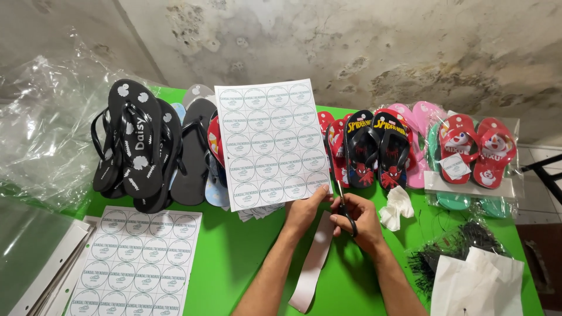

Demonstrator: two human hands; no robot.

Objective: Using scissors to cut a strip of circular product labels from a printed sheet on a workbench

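My left hand [304,209] pinches the lower right corner of a white sheet of round printed stickers [269,143], holding it upright over the green table [234,251]. My right hand [358,220] grips black-handled scissors [341,193], with the blades pointing up along the sheet's right edge. A cut white paper strip [313,263] hangs down below my hands onto the table.
Stacks of flip-flops line the back of the table: black ones [137,143] at left, red and black cartoon ones [374,149] in the middle, bagged red ones [477,152] at right. Another sticker sheet [137,260] lies front left. Crumpled tissue [397,206], black ties [462,243], clear plastic bags [41,134].
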